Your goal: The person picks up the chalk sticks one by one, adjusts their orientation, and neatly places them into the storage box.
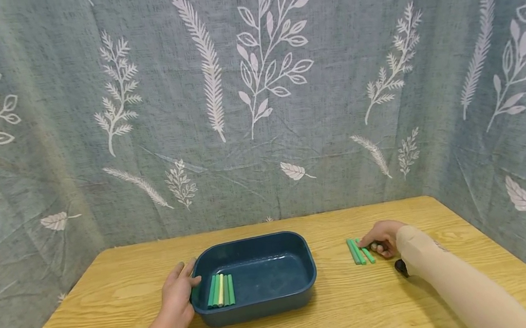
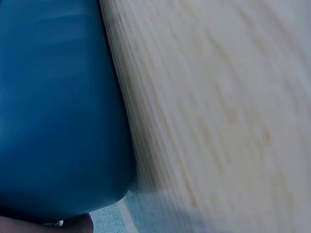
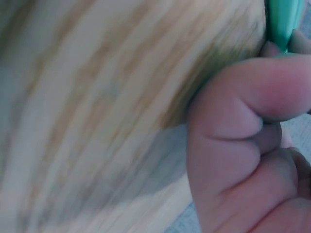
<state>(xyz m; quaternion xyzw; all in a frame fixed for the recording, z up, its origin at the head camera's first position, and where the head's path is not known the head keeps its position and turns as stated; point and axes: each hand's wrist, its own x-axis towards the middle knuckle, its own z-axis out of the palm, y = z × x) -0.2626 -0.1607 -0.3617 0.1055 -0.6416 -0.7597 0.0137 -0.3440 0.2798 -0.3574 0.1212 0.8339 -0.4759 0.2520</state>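
Note:
Toward the left stands a dark blue plastic tub (image 1: 265, 305), with several green sticks (image 1: 211, 290) and a pale yellow stick (image 1: 220, 290) side by side in its near left corner. They look like chalk or pastels. My left hand (image 1: 176, 292) holds the tub's left side, thumb over the rim and fingers outside. In the left wrist view the tub's wall (image 2: 58, 107) hides most of that hand. To the right, several loose green sticks (image 1: 353, 252) lie on the table. My right hand (image 1: 384, 238) pinches a green stick (image 3: 283, 22) among them, its fingertips on either side.
The wooden table (image 1: 339, 302) ends at a grey-green curtain (image 1: 228, 187) with white leaf prints, which rises behind it and at both sides. A small black object (image 1: 401, 268) shows below the right wrist.

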